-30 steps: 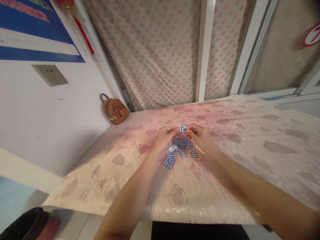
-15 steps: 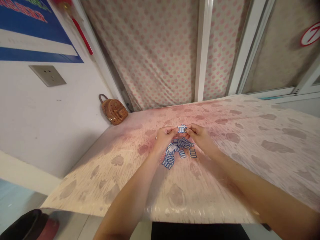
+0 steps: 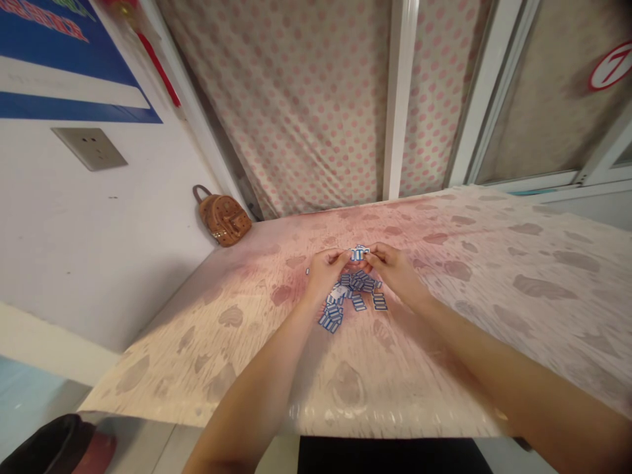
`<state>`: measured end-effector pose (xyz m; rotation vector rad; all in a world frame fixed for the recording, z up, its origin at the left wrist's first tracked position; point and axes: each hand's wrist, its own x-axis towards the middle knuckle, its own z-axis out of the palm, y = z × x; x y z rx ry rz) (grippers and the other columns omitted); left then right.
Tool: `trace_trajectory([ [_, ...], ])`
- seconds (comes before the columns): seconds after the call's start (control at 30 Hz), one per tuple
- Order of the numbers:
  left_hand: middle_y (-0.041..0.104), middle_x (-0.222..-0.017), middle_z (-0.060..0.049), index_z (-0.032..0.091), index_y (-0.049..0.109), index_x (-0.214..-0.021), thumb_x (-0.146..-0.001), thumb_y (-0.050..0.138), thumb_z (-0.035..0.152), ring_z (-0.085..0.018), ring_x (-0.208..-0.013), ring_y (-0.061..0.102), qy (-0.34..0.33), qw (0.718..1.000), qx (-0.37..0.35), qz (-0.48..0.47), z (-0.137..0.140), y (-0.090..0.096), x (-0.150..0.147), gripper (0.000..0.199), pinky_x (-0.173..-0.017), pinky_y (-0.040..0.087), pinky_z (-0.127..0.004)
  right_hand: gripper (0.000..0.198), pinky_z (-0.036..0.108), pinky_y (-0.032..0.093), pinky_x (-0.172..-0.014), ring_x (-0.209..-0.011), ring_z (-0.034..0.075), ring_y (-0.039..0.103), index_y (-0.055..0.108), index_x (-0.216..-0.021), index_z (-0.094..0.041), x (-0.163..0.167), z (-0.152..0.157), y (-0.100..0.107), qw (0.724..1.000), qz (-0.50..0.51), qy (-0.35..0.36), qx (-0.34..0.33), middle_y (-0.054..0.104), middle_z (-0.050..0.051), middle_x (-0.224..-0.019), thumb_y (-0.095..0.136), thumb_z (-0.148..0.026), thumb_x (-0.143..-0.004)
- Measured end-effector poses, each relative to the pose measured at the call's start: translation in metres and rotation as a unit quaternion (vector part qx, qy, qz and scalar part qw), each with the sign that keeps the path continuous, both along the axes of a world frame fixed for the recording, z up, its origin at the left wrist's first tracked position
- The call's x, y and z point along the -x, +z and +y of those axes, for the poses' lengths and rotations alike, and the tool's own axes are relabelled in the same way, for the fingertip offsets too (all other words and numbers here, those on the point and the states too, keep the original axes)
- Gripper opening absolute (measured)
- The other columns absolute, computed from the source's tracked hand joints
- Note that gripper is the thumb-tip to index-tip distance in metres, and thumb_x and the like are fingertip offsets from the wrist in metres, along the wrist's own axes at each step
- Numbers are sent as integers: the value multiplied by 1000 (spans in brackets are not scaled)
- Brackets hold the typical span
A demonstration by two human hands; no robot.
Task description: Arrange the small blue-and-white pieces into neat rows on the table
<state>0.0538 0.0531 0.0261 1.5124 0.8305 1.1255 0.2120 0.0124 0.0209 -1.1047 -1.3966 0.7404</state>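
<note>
Between my two hands is a small flat piece, white with blue lines (image 3: 359,253), which looks like a little card or plastic tile. My left hand (image 3: 326,268) pinches its left side and my right hand (image 3: 390,264) pinches its right side. Beneath and nearer to me lies a loose pile of similar blue-and-white striped pieces (image 3: 332,317), overlapping one another. One striped piece (image 3: 379,301) rests apart at the right of the pile. The marks on the held piece are too small to read.
A patterned cloth (image 3: 237,355) covers the table. A small brown backpack-shaped bag (image 3: 224,219) stands at the far left against the wall. Behind the table hangs a dotted curtain (image 3: 316,112). A wall socket (image 3: 89,149) is at the left, and a dark and red object (image 3: 64,447) stands below.
Both hands stay nearly in place, still holding the small piece. The right fingers have shifted slightly on it. The pile looks the same; the view has moved a little.
</note>
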Motion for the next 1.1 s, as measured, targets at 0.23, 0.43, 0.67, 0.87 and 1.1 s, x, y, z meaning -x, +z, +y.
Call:
trace_trajectory([
  [0.23,73,-74,-6,13,75,-79,-77,71,36,-14,-63,64,15,999,-39,17,3,-2,0,23,-60,48,-23,11,30,51,-67,-64,15,62,56,-79,-20,0,-1,1,1000,-18,5,3,66,2,-70,50,-28,-85],
  [0.43,70,-66,-4,13,75,-75,-76,69,30,-12,-56,59,32,999,-28,15,2,1,0,18,-57,45,-23,34,33,51,-70,-73,18,64,56,-118,-21,-1,-3,-1,996,-78,-20,-39,66,2,-80,56,-29,-85],
  [0.67,69,-65,-4,13,75,-76,-73,73,35,-12,-57,60,17,1000,2,14,3,6,6,22,-56,45,-23,35,37,49,-82,-92,21,62,61,-120,-25,-1,-9,4,957,-256,-41,-130,65,7,-112,51,-19,-88],
  [0.87,69,-65,-4,12,75,-77,-73,73,33,-11,-56,58,14,1000,-1,14,2,6,5,21,-56,45,-22,34,36,50,-79,-88,20,64,61,-119,-23,-1,-11,7,962,-243,-53,-114,68,6,-109,53,-19,-86],
  [1.1,70,-67,-4,13,76,-78,-72,74,36,-12,-59,59,29,1000,9,-2,1,5,6,24,-56,45,-23,33,34,50,-76,-85,21,64,62,-118,-24,-1,-11,8,967,-229,-70,-88,70,6,-98,55,-24,-86],
])
